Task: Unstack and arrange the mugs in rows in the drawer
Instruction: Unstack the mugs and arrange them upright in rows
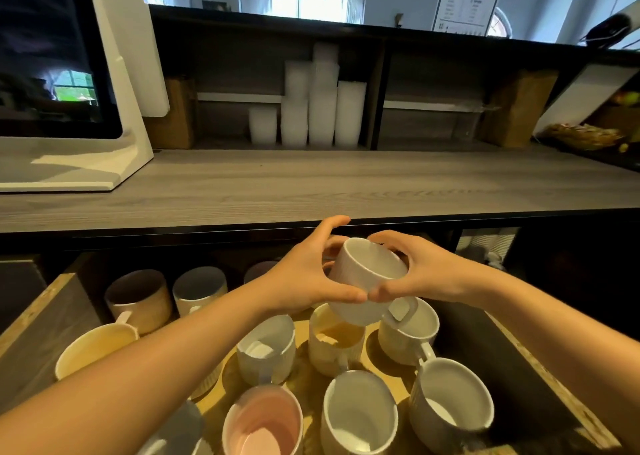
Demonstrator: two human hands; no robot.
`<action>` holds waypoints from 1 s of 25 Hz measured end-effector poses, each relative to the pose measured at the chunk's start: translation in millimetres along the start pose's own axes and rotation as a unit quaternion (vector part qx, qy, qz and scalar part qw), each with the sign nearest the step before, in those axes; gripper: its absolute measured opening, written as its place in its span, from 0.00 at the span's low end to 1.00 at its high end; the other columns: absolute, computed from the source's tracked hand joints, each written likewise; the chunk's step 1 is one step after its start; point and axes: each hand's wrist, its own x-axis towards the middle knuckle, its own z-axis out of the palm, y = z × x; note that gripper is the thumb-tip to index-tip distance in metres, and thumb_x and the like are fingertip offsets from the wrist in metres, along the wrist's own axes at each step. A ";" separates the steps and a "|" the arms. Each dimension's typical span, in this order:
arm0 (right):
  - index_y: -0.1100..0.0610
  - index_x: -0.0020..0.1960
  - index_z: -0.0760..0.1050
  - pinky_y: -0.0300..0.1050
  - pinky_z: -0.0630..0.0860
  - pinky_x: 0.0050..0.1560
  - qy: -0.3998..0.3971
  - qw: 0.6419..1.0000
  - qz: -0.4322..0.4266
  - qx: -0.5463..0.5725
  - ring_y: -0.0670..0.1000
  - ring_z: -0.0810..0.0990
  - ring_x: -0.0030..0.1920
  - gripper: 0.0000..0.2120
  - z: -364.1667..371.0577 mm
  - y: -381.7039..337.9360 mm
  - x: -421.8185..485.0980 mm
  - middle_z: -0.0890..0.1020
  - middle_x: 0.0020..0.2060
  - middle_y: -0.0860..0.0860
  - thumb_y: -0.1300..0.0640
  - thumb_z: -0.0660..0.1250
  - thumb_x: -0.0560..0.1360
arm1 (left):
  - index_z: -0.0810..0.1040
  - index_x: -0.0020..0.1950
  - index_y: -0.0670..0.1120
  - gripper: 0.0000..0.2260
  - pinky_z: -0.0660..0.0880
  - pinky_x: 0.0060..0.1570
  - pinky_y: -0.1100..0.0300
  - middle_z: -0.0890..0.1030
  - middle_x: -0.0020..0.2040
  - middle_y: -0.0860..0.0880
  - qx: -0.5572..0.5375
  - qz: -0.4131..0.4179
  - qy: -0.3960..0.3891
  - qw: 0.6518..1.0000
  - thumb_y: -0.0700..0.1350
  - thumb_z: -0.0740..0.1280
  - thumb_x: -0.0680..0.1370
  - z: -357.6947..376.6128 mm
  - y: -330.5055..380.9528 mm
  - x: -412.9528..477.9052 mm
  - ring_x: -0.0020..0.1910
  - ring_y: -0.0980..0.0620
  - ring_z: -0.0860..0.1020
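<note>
Nearest us, our left forearm (pixel 131 385) crosses the front of the open drawer (pixel 540 378). Just past it a pink-lined mug (pixel 263 423) and a white mug (pixel 360 416) stand upright on the drawer floor. More mugs crowd the middle and back, loosely placed and not in clean rows.

The main risk we see is a drop. The lifted mug (pixel 367 274) hangs in the air, tilted with its mouth towards us, directly over a tan-lined mug (pixel 336 337) and a grey mug (pixel 410 330). If our grip slips, it lands on their rims and could chip them. Its handle (pixel 403 311) points down and to the right, very close to the grey mug's rim, and could catch there if we lower it without turning it first. We can see little bare floor between the mugs, so setting it down blind could knock a neighbour. The edge of the worktop (pixel 311 184) sits just above and behind our knuckles, so lifting higher risks a bump.

Both hands grip the lifted mug. The left hand (pixel 304 274) wraps its left side and the right hand (pixel 426 274) its right. The thumbs nearly meet on the near wall below the rim, and the fingers (pixel 384 240) curl round the far side. The left forefinger stands raised, apparently off the mug.
</note>
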 end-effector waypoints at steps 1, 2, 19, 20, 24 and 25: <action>0.47 0.61 0.65 0.36 0.76 0.49 0.031 0.999 0.018 -0.007 0.47 0.75 0.53 0.36 0.2 7.7 2.6 0.74 0.53 0.45 0.41 0.74 0.57 | 0.56 0.73 0.54 0.40 0.69 0.59 0.66 0.71 0.64 0.56 0.003 0.006 0.011 1.000 0.43 0.76 0.69 4.7 -1.9 3.9 0.64 0.58 0.69; 0.50 0.62 0.67 0.37 0.76 0.47 0.069 0.997 0.041 -0.015 0.48 0.75 0.52 0.37 0.3 15.4 6.0 0.74 0.53 0.48 0.41 0.76 0.58 | 0.59 0.73 0.53 0.36 0.69 0.61 0.64 0.71 0.64 0.56 0.021 0.010 0.024 0.999 0.44 0.74 0.71 8.9 -5.8 7.8 0.65 0.57 0.70; 0.60 0.64 0.69 0.40 0.72 0.40 0.237 0.949 0.194 -0.081 0.52 0.77 0.53 0.34 29.5 74.8 65.2 0.78 0.55 0.55 0.45 0.75 0.66 | 0.52 0.77 0.50 0.29 0.53 0.72 0.45 0.58 0.77 0.45 0.451 -0.120 -0.117 0.877 0.60 0.54 0.79 53.8 -56.8 28.6 0.75 0.42 0.55; 0.60 0.62 0.70 0.39 0.72 0.38 0.223 0.952 0.194 -0.084 0.51 0.78 0.50 0.30 31.0 76.4 69.9 0.78 0.53 0.55 0.47 0.75 0.67 | 0.52 0.76 0.49 0.29 0.54 0.72 0.45 0.58 0.77 0.45 0.443 -0.119 -0.112 0.881 0.60 0.54 0.79 52.9 -57.3 28.6 0.75 0.42 0.56; 0.59 0.61 0.72 0.41 0.77 0.43 0.162 0.954 0.221 -0.124 0.51 0.78 0.49 0.27 32.3 82.5 85.3 0.79 0.51 0.54 0.49 0.75 0.67 | 0.54 0.76 0.50 0.28 0.55 0.72 0.46 0.58 0.77 0.46 0.428 -0.117 -0.108 0.890 0.60 0.54 0.79 50.8 -58.6 26.2 0.75 0.43 0.56; 0.59 0.62 0.71 0.42 0.77 0.45 0.148 0.952 0.228 -0.138 0.52 0.79 0.52 0.28 32.7 83.8 87.2 0.79 0.53 0.55 0.49 0.75 0.66 | 0.54 0.76 0.50 0.28 0.54 0.72 0.46 0.57 0.77 0.46 0.428 -0.114 -0.109 0.890 0.60 0.54 0.79 50.9 -58.2 25.3 0.75 0.43 0.55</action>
